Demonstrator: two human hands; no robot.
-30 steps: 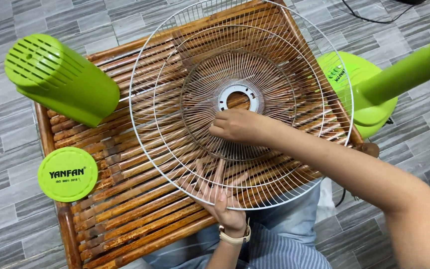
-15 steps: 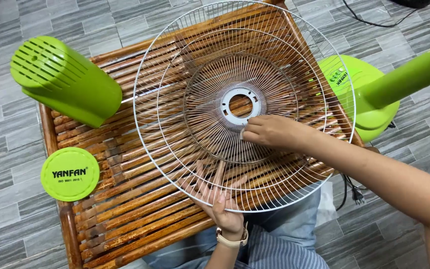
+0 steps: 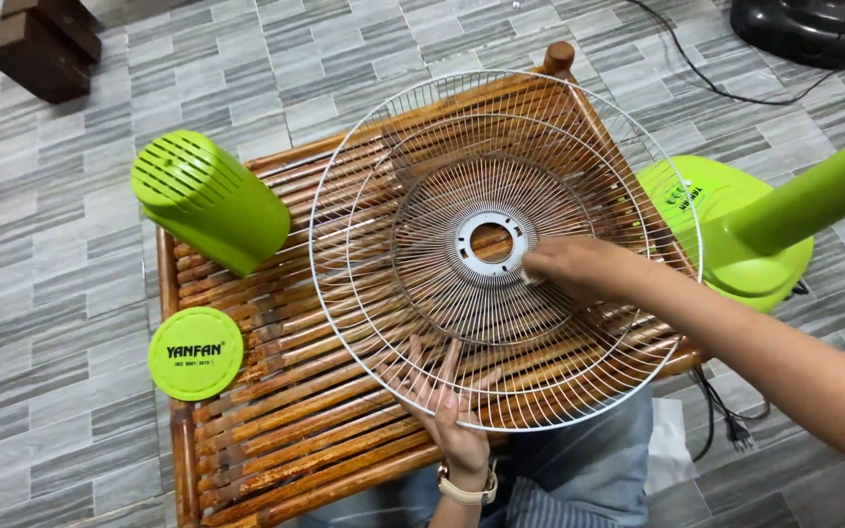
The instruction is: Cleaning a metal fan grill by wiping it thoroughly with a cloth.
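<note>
A round white wire fan guard point(image 3: 403, 176) lies tilted over a bamboo slat table point(image 3: 276, 430). My left hand point(image 3: 447, 416), with a watch on the wrist, props the guard from beneath at its near rim, fingers spread against the wires. My right hand point(image 3: 579, 266) reaches in from the right and presses on the wires just right of the guard's white centre ring point(image 3: 489, 241). Whether it holds a small cloth or anything else I cannot tell; the fingers are curled and blurred.
A green fan motor housing point(image 3: 209, 200) lies on the table's left. A green round cap point(image 3: 195, 353) rests at the left edge. The green fan base and pole point(image 3: 745, 225) stand right of the table. A black cable and plug point(image 3: 726, 420) trail on the tiled floor.
My right hand has slid rightward across the guard's wires, from left of the centre ring to its right side. The view has moved back, showing more floor.
</note>
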